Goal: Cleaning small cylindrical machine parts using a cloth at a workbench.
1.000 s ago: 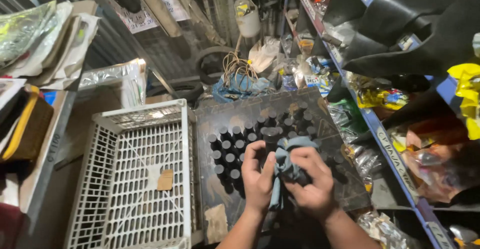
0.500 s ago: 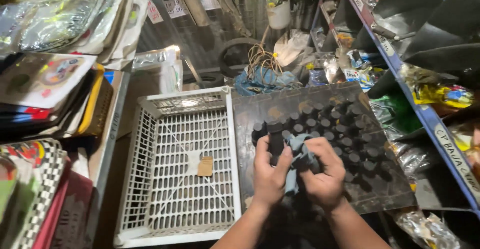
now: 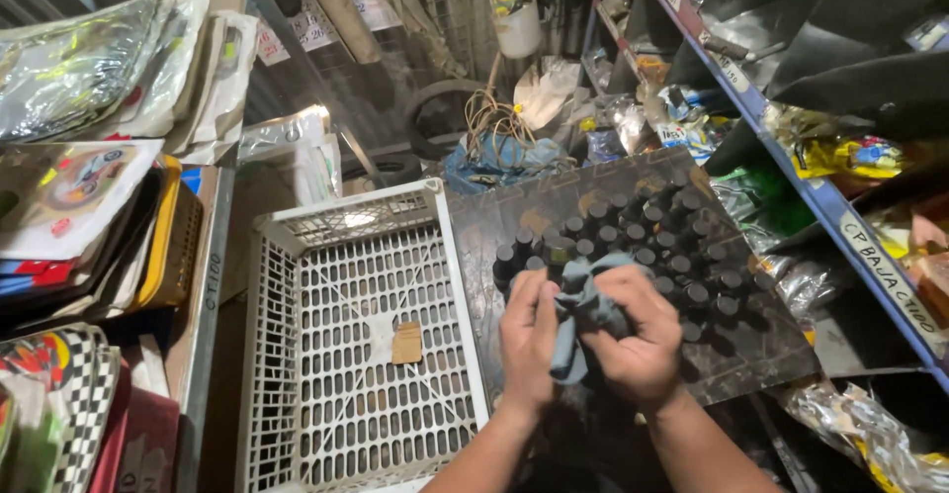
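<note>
Both hands are bunched together over a dark tray packed with small black cylinders [image 3: 682, 256]. The left hand [image 3: 529, 340] and right hand [image 3: 638, 340] have their fingers curled tight around a grey-blue rag [image 3: 583, 310], with the cloth wadded between the palms and a strip of it hanging down between the two hands. Whether there's something wrapped inside the rag, I can't tell, since it's all covered by cloth and knuckles.

The dark tray [image 3: 761, 350] sits tilted on top of the clutter, and the hands are over its near left part, right above the cylinders at that end. Just beside it on the left is a white plastic crate [image 3: 287, 355] with a slotted bottom (a small brown scrap of cardboard [image 3: 406, 343] is lying in it).

Behind the tray there's a tangle of wire on a blue bundle [image 3: 499, 147] and a white plastic bottle [image 3: 516, 18] hanging above. A blue metal shelf [image 3: 820, 201] stuffed with bagged parts runs down the right side, and stacks of packaged stickers [image 3: 89, 186] are piled on the left.
</note>
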